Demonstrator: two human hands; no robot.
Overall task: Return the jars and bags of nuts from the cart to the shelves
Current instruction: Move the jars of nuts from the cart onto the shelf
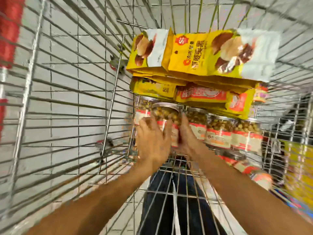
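Left grip (152, 139) and right grip (187, 138) clasp one jar (166, 114) from either side, fingers curled round it, low in wire cart (113, 99). Row of jars (218, 133) just right of it. Yellow bags (203, 55) stacked on far side, lying over jar lids. Picture blurred.

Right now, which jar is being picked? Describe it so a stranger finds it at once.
In the wire cart, a row of clear nut jars lies under the stacked yellow bags. The target jar is second from the row's left end. Unlike its neighbours, it sits between the left grip and right grip, both touching it.
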